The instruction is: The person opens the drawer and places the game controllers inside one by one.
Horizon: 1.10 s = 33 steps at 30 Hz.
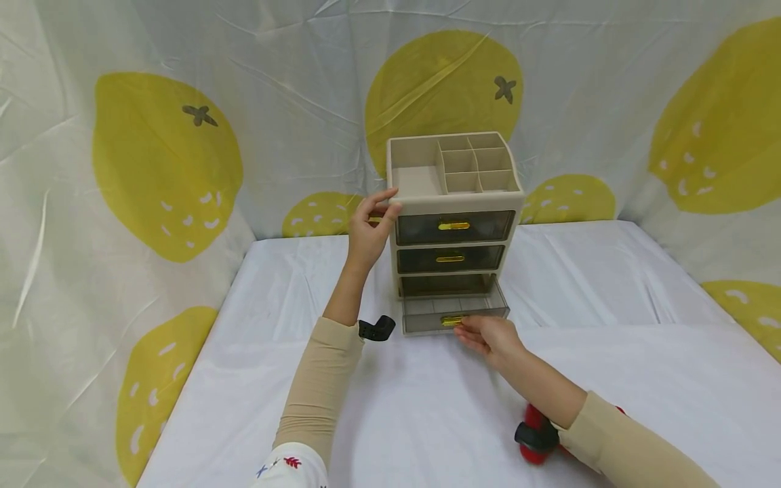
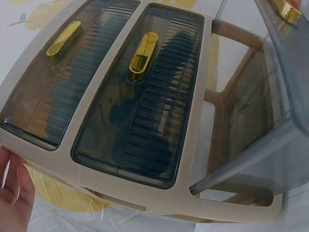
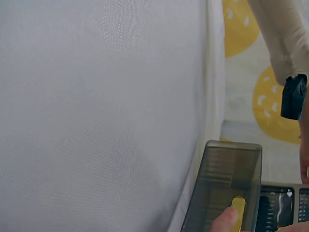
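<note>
A beige desktop organizer [image 1: 457, 201] with three dark see-through drawers stands on the white-covered table. Its bottom drawer [image 1: 427, 324] is pulled out toward me; the upper drawer [image 1: 421, 230] and the middle drawer [image 1: 421, 261] sit closed in the frame. My left hand [image 1: 369, 234] grips the organizer's upper left front corner, thumb at the front edge. With its fingertips, my right hand [image 1: 497, 339] pinches the gold handle [image 1: 450, 321] of the bottom drawer. In the right wrist view, the thumb lies against that handle [image 3: 237, 209]. No contents show inside the pulled-out drawer.
The organizer's top has one large compartment [image 1: 416, 181] and several small ones. A red thing [image 1: 532, 455], partly hidden, shows beneath my right forearm beside a black wrist camera [image 1: 537, 437]. Lemon-printed cloth [image 1: 305, 102] hangs behind and at both sides of the table.
</note>
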Available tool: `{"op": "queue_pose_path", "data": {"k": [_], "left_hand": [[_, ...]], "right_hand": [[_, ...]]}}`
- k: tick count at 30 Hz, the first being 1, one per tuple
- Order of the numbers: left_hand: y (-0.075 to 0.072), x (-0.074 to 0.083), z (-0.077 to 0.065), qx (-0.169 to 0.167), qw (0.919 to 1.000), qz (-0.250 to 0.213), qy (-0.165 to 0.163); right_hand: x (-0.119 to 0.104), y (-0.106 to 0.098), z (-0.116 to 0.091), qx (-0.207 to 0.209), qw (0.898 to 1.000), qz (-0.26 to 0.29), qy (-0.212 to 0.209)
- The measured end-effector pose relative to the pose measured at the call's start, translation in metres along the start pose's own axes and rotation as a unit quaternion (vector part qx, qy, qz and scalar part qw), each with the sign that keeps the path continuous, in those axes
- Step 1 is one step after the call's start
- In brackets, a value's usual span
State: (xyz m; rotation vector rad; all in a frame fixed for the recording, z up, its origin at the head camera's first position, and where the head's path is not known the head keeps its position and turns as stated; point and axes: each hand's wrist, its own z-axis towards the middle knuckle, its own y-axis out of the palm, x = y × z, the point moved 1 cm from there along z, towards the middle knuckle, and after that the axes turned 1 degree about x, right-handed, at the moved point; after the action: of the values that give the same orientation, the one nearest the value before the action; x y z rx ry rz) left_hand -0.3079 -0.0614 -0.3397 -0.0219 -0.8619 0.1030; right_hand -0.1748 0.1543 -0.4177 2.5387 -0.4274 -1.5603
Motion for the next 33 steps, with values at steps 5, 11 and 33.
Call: {"op": "queue_pose_path", "data": {"k": [5,11,33], "left_hand": [[0.000,0.000,0.000,-0.002,1.0000,0.001,-0.002],[-0.001,0.001,-0.001,-0.003,1.0000,-0.002,-0.007],[0.000,0.001,-0.001,-0.005,0.9999,-0.012,-0.005]], "right_hand": [[0.003,-0.001,-0.004,0.002,1.000,0.006,0.002],[0.007,-0.003,-0.009,0.005,1.000,0.000,-0.006],[0.021,-0.002,-0.024,0.009,1.000,-0.003,-0.013]]}}
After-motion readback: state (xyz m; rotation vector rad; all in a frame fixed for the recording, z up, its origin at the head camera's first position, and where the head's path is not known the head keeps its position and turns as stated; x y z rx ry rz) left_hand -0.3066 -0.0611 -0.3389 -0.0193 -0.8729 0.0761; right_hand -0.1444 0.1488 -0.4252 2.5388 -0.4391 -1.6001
